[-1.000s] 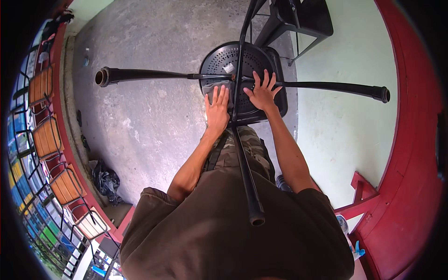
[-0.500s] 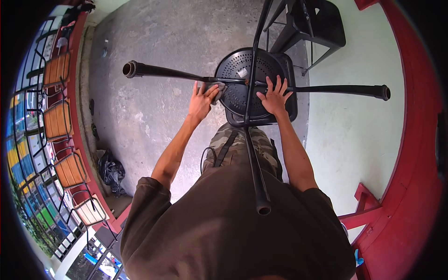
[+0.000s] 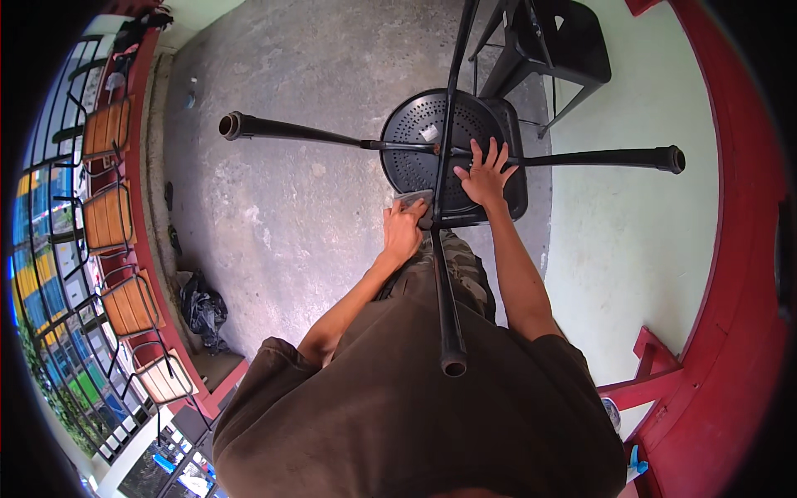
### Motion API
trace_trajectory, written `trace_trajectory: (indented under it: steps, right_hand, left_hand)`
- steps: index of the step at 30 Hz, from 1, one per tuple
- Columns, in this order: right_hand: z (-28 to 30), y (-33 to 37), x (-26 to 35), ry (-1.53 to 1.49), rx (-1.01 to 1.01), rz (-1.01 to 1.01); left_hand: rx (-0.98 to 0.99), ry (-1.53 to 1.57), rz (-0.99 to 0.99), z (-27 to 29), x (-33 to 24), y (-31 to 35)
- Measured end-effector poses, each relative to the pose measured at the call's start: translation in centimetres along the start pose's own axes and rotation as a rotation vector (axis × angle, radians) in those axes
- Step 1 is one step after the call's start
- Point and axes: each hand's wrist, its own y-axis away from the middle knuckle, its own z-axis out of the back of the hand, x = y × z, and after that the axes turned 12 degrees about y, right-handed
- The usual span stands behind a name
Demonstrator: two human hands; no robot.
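Note:
A black stool (image 3: 407, 170) lies upside down before me, its round perforated seat underside facing up and its four-way tubular legs spreading outward. It rests on a black square-seated stool (image 3: 515, 209). At the near-left rim of the round seat, my left hand (image 3: 403, 232) is closed on a grey cloth (image 3: 413, 197) and presses it to the edge. My right hand (image 3: 485, 177) lies on the right part of the underside, beside the right leg, with its fingers spread and nothing in them. A small white label (image 3: 428, 132) shows on the underside.
Another black metal stool (image 3: 573, 50) stands beyond, against the pale wall (image 3: 631, 216). Wooden-seated chairs (image 3: 108, 216) line a red ledge at the left. A crumpled black plastic bag (image 3: 203, 311) lies on the grey concrete floor (image 3: 266, 191). A red frame (image 3: 739, 332) borders the right.
My left hand has slid the cloth from the left side of the seat rim round to its near side. The right hand stays in place on the underside.

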Motion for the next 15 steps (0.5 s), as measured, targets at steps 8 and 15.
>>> trace_trajectory:
  steps: [8,15]
  right_hand:
    - [0.0,0.2,-0.2,-0.007,0.039,-0.002]
    - [0.3,0.2,0.2,-0.017,0.009,0.004]
  left_hand:
    - [0.081,-0.373,-0.391,2.5,4.1,-1.9]
    - [-0.119,-0.437,-0.078,2.7,3.5,-7.0]
